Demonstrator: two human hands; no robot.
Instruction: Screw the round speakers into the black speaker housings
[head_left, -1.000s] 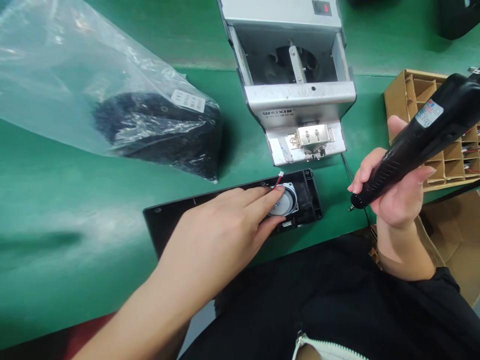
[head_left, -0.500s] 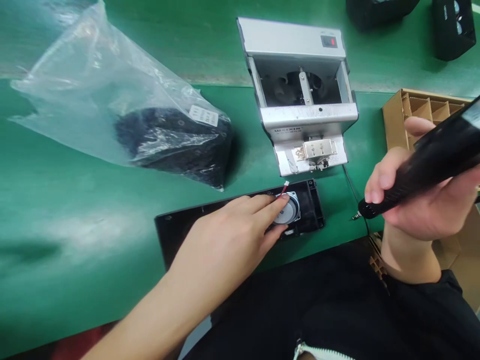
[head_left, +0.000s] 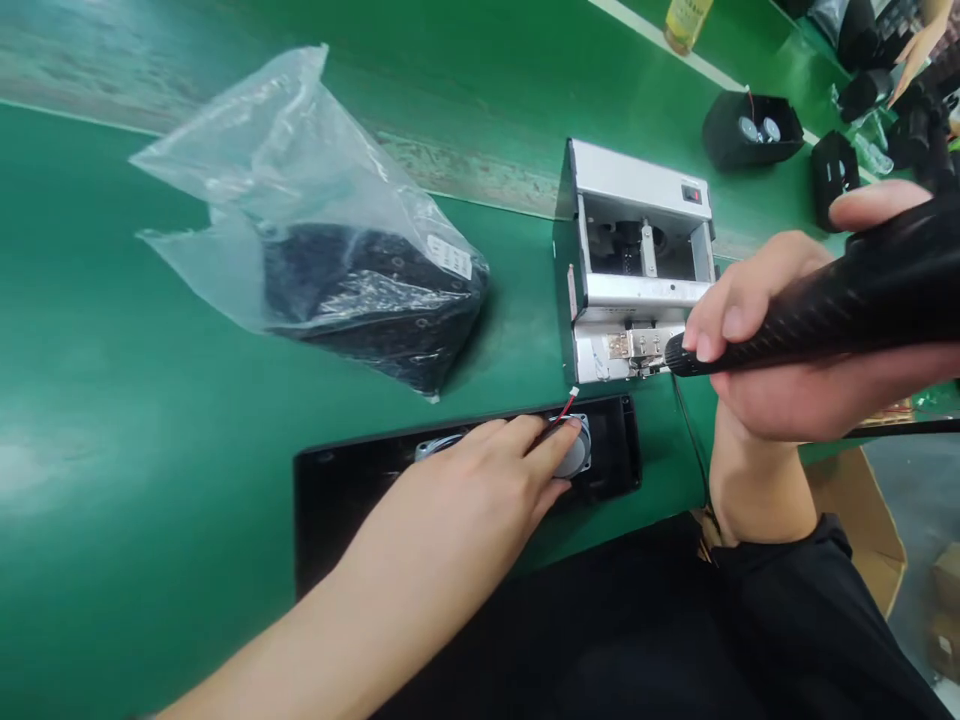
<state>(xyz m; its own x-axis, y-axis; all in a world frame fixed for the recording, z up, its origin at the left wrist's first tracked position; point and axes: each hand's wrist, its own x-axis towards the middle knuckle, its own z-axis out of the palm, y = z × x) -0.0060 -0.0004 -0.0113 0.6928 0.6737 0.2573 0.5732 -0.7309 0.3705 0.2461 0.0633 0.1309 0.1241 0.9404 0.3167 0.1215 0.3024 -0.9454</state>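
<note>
Green worktop (head_left: 112,480) spreads below as a left hand (head_left: 472,490) lies over a speaker (head_left: 576,458) in a long black case (head_left: 622,440) at near centre, thumb and fingers apart; a second speaker (head_left: 424,449) sits partly hidden to its left. At right, a right hand (head_left: 810,395) is clamped around a black power screwdriver (head_left: 847,305), its nose by a silver machine (head_left: 637,168), contact unclear. Left, a clear plastic bag (head_left: 259,140) holds black pieces (head_left: 337,270); far right, a black box (head_left: 724,140) holds round silver parts (head_left: 771,128).

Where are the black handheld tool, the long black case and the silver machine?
Black handheld tool (head_left: 859,300), head view: middle of its barrel.
Long black case (head_left: 337,495), head view: bare end at picture left.
Silver machine (head_left: 641,290), head view: its front crossbar.
</note>
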